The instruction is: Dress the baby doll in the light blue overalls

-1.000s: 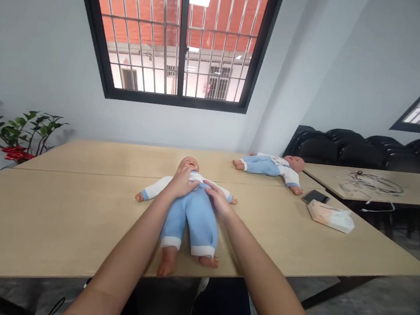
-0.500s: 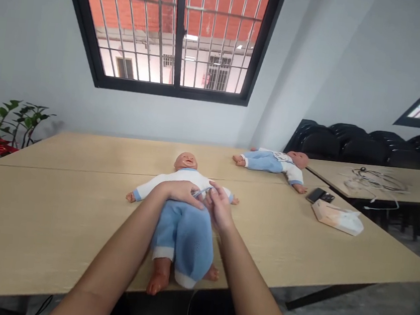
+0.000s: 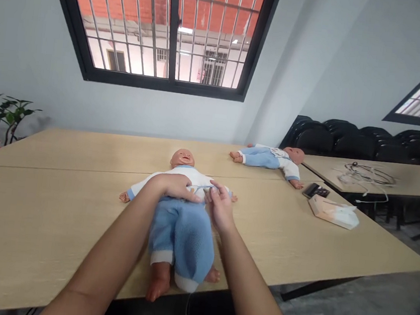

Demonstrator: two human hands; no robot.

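A baby doll (image 3: 183,158) lies on its back on the table, head toward the window and feet toward me. It wears a white shirt (image 3: 200,179) and light blue pants (image 3: 193,241) with white cuffs. Across its belly my left hand (image 3: 176,186) rests palm down, its fingers closed at one end of a thin blue trim (image 3: 203,186). My right hand (image 3: 221,203) pinches the other end between thumb and forefinger, just above the pants' waist. The trim is stretched between the two hands; whether it belongs to the shirt I cannot tell.
The wooden table (image 3: 54,220) also holds a second, similarly dressed doll (image 3: 270,159), a dark phone-like object (image 3: 316,190) and a tissue pack (image 3: 332,212). Tangled cables (image 3: 369,174) lie on another table. A potted plant (image 3: 4,119) stands left; black chairs (image 3: 348,138) stand behind.
The blue trim has become straighter and more level between my hands. My left fingers have shifted slightly along it. The whole view has moved a little.
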